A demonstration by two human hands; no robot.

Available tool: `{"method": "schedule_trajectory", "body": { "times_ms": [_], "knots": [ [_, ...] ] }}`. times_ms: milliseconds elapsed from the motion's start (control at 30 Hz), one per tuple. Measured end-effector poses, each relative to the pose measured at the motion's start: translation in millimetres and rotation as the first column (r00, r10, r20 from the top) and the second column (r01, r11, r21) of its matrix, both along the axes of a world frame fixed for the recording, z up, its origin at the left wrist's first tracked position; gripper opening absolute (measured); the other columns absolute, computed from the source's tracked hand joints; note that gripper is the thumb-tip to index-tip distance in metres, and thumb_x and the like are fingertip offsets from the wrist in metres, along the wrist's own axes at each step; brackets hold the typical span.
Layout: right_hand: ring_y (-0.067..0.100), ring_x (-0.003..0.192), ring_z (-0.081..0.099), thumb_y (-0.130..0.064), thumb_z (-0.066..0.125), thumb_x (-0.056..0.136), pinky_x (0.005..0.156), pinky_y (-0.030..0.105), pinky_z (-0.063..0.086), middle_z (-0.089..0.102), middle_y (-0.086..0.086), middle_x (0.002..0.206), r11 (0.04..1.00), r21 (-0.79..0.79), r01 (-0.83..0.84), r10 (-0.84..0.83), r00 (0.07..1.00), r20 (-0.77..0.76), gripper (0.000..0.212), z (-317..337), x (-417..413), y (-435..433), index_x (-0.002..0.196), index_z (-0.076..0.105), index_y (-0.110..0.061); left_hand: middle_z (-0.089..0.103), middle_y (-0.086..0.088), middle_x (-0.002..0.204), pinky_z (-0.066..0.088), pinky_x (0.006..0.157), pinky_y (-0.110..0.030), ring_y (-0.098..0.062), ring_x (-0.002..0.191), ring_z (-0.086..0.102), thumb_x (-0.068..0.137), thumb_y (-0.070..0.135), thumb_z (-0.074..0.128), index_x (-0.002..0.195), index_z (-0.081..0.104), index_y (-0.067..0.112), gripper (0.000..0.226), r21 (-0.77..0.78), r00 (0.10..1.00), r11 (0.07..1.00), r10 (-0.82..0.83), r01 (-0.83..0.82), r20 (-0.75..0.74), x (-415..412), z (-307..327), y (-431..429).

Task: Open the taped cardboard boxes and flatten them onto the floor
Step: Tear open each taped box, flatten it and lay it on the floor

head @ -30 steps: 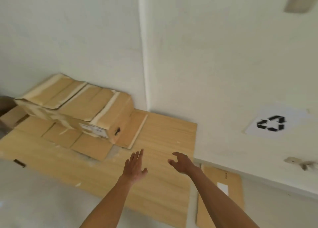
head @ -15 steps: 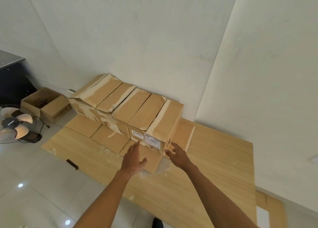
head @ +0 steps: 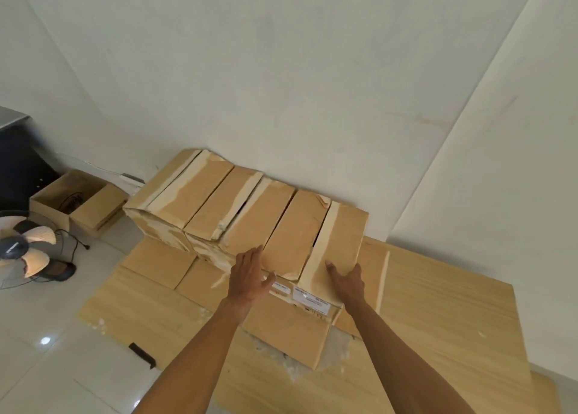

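Cardboard boxes [head: 250,213] stand in a tight row against the white wall, just ahead of both hands: brown corrugated blocks, long and narrow, their tops striped with pale, wrinkled tape that has torn ragged at several seams. The left hand [head: 248,277] is open, fingers together and stretched forward, its fingertips [head: 255,252] at the near top edge of the second box from the right end; whether they press the cardboard or only hover I cannot tell. The right hand [head: 347,280] lies flat and open on the end box [head: 339,241], palm down over the near top corner, beside a broad band of tape [head: 322,248] that runs the length of the lid. Between and just below the two hands, white printed labels [head: 309,299] are stuck on the front faces of the boxes. Under the wrists and forearms lie flattened cardboard sheets [head: 150,307], smooth and tan, spread over the glossy white tiled floor [head: 47,351], with bits of white fluff scattered on them near a folded flap [head: 291,335]. Past the right hand a larger flat sheet [head: 444,313] stretches toward the corner of the room. Well off beyond the left hand, an open cardboard box [head: 75,201] sits on the floor with something dark inside, and nearer than it stands a floor fan [head: 22,248] with cream blades behind a wire guard, its black cord trailing on the tiles.
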State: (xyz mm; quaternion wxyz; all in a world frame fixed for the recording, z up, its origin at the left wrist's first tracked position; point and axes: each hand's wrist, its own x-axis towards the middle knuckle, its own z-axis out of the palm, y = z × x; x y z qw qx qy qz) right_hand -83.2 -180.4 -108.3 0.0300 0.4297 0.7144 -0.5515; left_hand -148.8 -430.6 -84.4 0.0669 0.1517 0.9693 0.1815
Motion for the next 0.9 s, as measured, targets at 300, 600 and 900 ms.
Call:
{"method": "schedule_trajectory", "body": {
  "times_ms": [300,600,900],
  "knots": [
    [0.038,0.117,0.059,-0.045,0.080,0.081,0.100,0.050,0.050,0.063,0.014,0.128,0.988,0.080,0.136,-0.144,0.984,0.102,0.067,8,26,6,0.132,0.053,-0.011,0.059,-0.004,0.118,0.050,0.078,-0.045,-0.029,0.107,0.053,0.088,0.055,0.056,0.115,0.061,0.017,0.047,-0.061,0.990,0.997,-0.057,0.049,-0.128,-30,6,-6],
    [0.030,0.100,0.062,-0.034,0.087,0.076,0.097,0.044,0.053,0.067,0.012,0.121,0.956,0.053,0.288,-0.293,0.947,0.129,0.070,23,137,37,0.133,0.057,-0.009,0.038,-0.011,0.157,0.029,0.117,-0.050,-0.031,0.145,0.032,0.093,0.062,0.044,0.154,0.031,0.011,0.081,0.021,0.961,0.961,-0.276,0.276,0.028,4,7,51],
    [0.031,0.098,0.068,-0.025,0.089,0.076,0.090,0.049,0.058,0.069,0.014,0.116,0.934,-0.038,0.355,-0.349,0.930,0.113,0.070,30,224,92,0.136,0.056,-0.009,0.004,-0.007,0.169,0.017,0.125,-0.044,-0.025,0.156,0.007,0.079,0.081,0.055,0.160,-0.012,0.014,0.125,0.255,0.701,0.919,-0.395,0.301,0.594,68,7,130]
  ]
}}
